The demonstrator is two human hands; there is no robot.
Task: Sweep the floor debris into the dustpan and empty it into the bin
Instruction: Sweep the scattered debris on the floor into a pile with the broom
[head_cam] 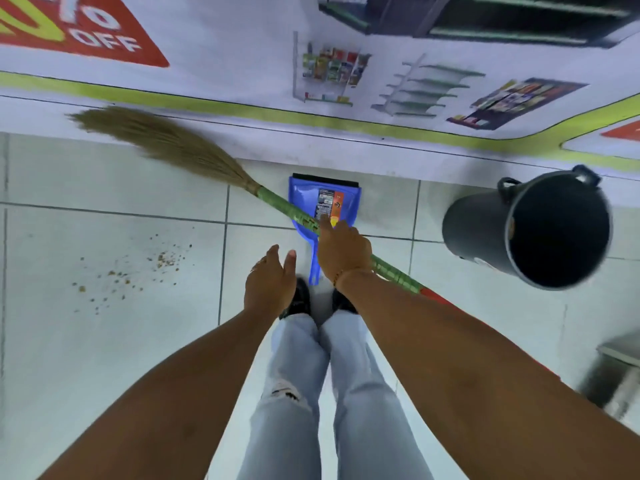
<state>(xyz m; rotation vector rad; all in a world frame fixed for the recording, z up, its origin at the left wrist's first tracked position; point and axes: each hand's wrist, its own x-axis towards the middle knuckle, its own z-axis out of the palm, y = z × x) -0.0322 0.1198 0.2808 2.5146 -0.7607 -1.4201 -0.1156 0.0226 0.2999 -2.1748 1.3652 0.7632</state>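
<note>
My right hand [341,252] grips the green-wrapped handle of a grass broom [166,140], whose tan bristles point up and to the left, near the wall's base. A blue dustpan [325,199] lies flat on the tiled floor straight ahead, under the broom handle, its handle pointing toward my feet. My left hand [268,284] hangs open and empty just left of the dustpan handle. Brown crumbs of debris [135,271] are scattered on the tile to the left. A dark grey bin [540,230] stands to the right, its mouth open.
A printed banner [346,64] covers the wall ahead, down to the floor. My legs in light jeans and dark shoes [299,303] stand just behind the dustpan. A grey object [620,372] sits at the right edge.
</note>
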